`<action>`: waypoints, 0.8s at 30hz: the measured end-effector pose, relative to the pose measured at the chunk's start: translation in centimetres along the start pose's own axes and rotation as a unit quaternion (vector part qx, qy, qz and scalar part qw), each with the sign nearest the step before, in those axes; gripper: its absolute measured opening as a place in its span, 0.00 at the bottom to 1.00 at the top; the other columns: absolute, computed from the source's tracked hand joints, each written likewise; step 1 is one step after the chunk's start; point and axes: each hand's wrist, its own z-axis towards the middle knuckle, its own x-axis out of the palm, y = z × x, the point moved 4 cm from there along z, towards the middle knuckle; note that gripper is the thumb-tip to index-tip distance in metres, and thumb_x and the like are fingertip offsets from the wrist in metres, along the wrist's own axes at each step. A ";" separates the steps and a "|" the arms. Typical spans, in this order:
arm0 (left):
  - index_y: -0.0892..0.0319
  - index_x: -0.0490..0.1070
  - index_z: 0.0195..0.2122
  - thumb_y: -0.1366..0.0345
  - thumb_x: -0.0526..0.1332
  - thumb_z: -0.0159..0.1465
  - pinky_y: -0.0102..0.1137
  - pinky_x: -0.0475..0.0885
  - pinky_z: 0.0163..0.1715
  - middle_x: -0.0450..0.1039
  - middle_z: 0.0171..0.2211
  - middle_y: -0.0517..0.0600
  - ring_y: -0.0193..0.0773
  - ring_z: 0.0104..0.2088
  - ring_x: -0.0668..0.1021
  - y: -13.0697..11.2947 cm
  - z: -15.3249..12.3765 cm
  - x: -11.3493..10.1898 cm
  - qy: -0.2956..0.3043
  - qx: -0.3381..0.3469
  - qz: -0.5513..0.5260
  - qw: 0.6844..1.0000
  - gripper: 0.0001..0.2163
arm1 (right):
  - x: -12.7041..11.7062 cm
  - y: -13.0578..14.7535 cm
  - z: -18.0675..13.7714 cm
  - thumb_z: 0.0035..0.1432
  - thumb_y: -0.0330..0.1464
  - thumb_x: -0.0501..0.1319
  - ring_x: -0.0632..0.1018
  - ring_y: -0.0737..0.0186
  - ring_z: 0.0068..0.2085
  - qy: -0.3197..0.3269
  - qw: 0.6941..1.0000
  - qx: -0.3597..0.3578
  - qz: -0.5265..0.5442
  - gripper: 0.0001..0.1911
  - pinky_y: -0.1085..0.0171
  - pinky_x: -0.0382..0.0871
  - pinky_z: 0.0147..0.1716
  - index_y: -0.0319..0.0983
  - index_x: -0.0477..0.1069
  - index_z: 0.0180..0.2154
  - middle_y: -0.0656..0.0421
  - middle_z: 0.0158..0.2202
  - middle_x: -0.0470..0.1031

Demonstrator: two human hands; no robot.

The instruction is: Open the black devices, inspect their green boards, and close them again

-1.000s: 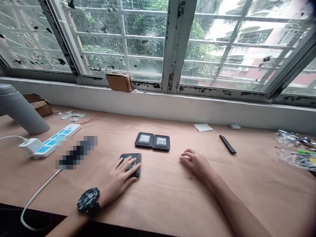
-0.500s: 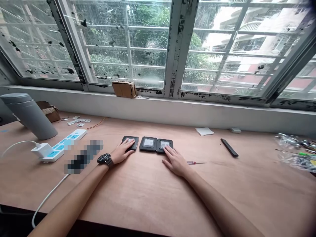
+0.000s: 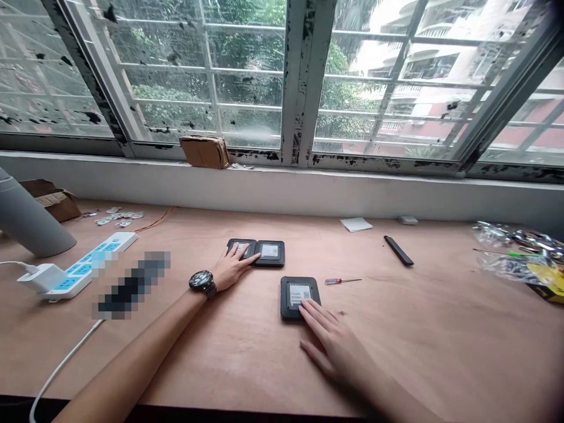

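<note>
Both grips open, nothing clenched. Left hand (image 3: pixel 233 269) lies flat on a black device (image 3: pixel 250 248), butted against a second one (image 3: pixel 269 253). Right hand (image 3: pixel 335 346) rests fingers on a third device (image 3: pixel 291 299) on the table (image 3: pixel 432 341), near a small screwdriver (image 3: pixel 342 281).

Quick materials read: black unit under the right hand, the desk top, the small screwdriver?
Black unit: probably matte plastic, dull with no metallic glint; its label looks like paper. Desk top: plywood or veneer, satin, pale wood grain showing. Screwdriver: red handle likely plastic, thin shaft likely steel by its grey shine; too small to be sure.
</note>
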 end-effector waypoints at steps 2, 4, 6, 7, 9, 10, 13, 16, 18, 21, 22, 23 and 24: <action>0.35 0.52 0.70 0.56 0.51 0.75 0.61 0.55 0.63 0.50 0.73 0.53 0.66 0.70 0.55 -1.3 0.8 0.1 -0.008 0.007 -0.003 1.000 0.23 | 0.1 0.9 -1.1 0.70 0.37 0.55 0.57 0.51 0.71 -0.001 1.000 0.012 0.010 0.33 0.49 0.62 0.68 0.42 0.49 0.72 0.56 0.73 0.52; 0.35 0.52 0.70 0.56 0.50 0.75 0.61 0.54 0.63 0.50 0.73 0.52 0.65 0.70 0.56 -2.7 1.6 0.2 -0.014 0.013 -0.005 1.000 0.23 | 0.2 1.6 -1.7 0.70 0.36 0.56 0.57 0.51 0.72 -0.007 1.000 0.023 0.020 0.33 0.51 0.61 0.68 0.41 0.49 0.72 0.56 0.73 0.52; 0.35 0.52 0.70 0.58 0.50 0.75 0.62 0.54 0.63 0.50 0.72 0.53 0.66 0.70 0.56 -4.0 2.5 0.3 -0.012 0.017 -0.004 1.000 0.23 | 0.3 2.1 -1.9 0.69 0.36 0.56 0.56 0.51 0.72 -0.010 0.999 0.028 0.028 0.34 0.52 0.61 0.68 0.41 0.50 0.72 0.56 0.73 0.51; 0.35 0.51 0.70 0.58 0.50 0.75 0.62 0.54 0.63 0.50 0.72 0.53 0.66 0.70 0.56 -4.7 2.9 0.3 -0.008 0.018 -0.004 1.000 0.24 | 0.2 2.2 -1.8 0.69 0.35 0.56 0.56 0.51 0.72 -0.012 0.999 0.027 0.031 0.34 0.51 0.60 0.68 0.41 0.50 0.72 0.57 0.73 0.52; 0.35 0.51 0.70 0.60 0.50 0.75 0.63 0.54 0.63 0.50 0.72 0.53 0.66 0.70 0.56 -5.8 3.6 0.4 -0.004 0.015 -0.006 1.000 0.24 | 0.1 2.4 -1.7 0.69 0.35 0.57 0.57 0.51 0.72 -0.014 0.999 0.026 0.041 0.34 0.51 0.60 0.69 0.42 0.51 0.72 0.57 0.72 0.53; 0.35 0.51 0.70 0.60 0.50 0.75 0.63 0.54 0.62 0.50 0.72 0.53 0.66 0.70 0.56 -6.2 3.9 0.4 -0.003 0.014 -0.009 1.000 0.24 | 0.1 2.5 -1.7 0.68 0.34 0.57 0.57 0.51 0.72 -0.014 0.998 0.027 0.047 0.34 0.51 0.60 0.69 0.42 0.51 0.72 0.57 0.72 0.54; 0.36 0.53 0.70 0.59 0.51 0.75 0.64 0.54 0.63 0.51 0.72 0.53 0.65 0.70 0.55 -7.0 4.7 0.6 -0.010 0.013 -0.013 1.000 0.24 | 0.0 2.6 -1.8 0.68 0.35 0.58 0.56 0.50 0.72 -0.005 0.997 0.036 0.070 0.34 0.50 0.58 0.69 0.42 0.51 0.72 0.56 0.72 0.54; 0.40 0.54 0.70 0.58 0.52 0.75 0.64 0.52 0.64 0.50 0.72 0.54 0.62 0.70 0.56 -7.5 4.6 0.6 -0.031 0.023 -0.027 0.999 0.23 | -0.1 2.2 -2.1 0.67 0.39 0.59 0.57 0.48 0.72 0.014 0.991 0.050 0.124 0.34 0.47 0.59 0.68 0.45 0.53 0.71 0.56 0.73 0.53; 0.45 0.54 0.71 0.58 0.52 0.75 0.61 0.53 0.65 0.50 0.72 0.55 0.58 0.70 0.58 -7.8 4.1 0.3 -0.053 0.044 -0.059 0.996 0.24 | -0.9 1.3 -1.9 0.67 0.41 0.60 0.59 0.48 0.71 0.002 0.984 0.068 0.167 0.33 0.46 0.60 0.67 0.48 0.56 0.70 0.55 0.72 0.54; 0.51 0.61 0.68 0.59 0.52 0.75 0.54 0.55 0.67 0.59 0.69 0.54 0.50 0.69 0.63 -8.7 2.5 -0.6 -0.095 0.083 -0.133 0.983 0.21 | -3.7 -1.8 -0.5 0.67 0.41 0.59 0.62 0.46 0.69 -0.071 0.976 0.101 0.178 0.30 0.44 0.60 0.67 0.48 0.59 0.68 0.53 0.71 0.58; 0.52 0.64 0.66 0.59 0.51 0.76 0.51 0.57 0.67 0.64 0.66 0.53 0.48 0.67 0.66 -9.1 1.9 -1.0 -0.107 0.092 -0.162 0.977 0.20 | -4.9 -3.1 0.2 0.68 0.42 0.59 0.64 0.45 0.68 -0.097 0.974 0.114 0.172 0.29 0.43 0.61 0.66 0.48 0.60 0.67 0.53 0.69 0.61; 0.52 0.67 0.64 0.59 0.51 0.76 0.48 0.60 0.66 0.69 0.63 0.53 0.46 0.65 0.69 -9.5 1.2 -1.4 -0.114 0.099 -0.193 0.970 0.18 | -6.0 -4.6 1.0 0.68 0.42 0.59 0.67 0.45 0.67 -0.115 0.970 0.132 0.167 0.29 0.42 0.63 0.65 0.48 0.60 0.67 0.52 0.68 0.64; 0.53 0.69 0.62 0.58 0.52 0.75 0.45 0.64 0.64 0.72 0.60 0.52 0.45 0.62 0.72 -9.9 0.6 -1.7 -0.117 0.101 -0.222 0.963 0.18 | -6.9 -6.0 1.7 0.68 0.43 0.59 0.69 0.45 0.65 -0.116 0.969 0.144 0.161 0.29 0.42 0.65 0.63 0.48 0.59 0.68 0.51 0.67 0.65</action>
